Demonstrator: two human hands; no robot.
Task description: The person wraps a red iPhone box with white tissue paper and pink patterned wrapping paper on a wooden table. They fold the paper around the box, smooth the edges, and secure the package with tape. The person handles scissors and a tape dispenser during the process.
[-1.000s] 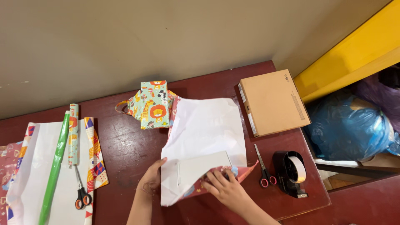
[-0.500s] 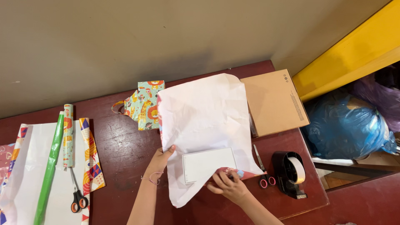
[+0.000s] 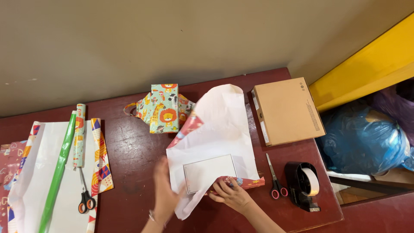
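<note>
Both hands [image 3: 166,194] crease glossy paper [image 3: 215,129].

Surface [image 3: 133,146]: paper sheet [image 3: 215,129] centre; cardboard box [image 3: 286,110] at 2 o'clock; tape dispenser [image 3: 305,185] at 4; wrapped parcel [image 3: 163,108] at 11.

A home corner set up for gift wrapping: a dark red wooden worktop [image 3: 129,151] stands against a plain beige wall [image 3: 172,39]. On it lie wrapping paper rolls [image 3: 79,133], 2 pairs of scissors [image 3: 276,183], a tape dispenser [image 3: 305,185], a cardboard box [image 3: 286,110] and a wrapped present [image 3: 163,108]. Stuffed plastic bags [image 3: 362,142] sit just beside it.
</note>
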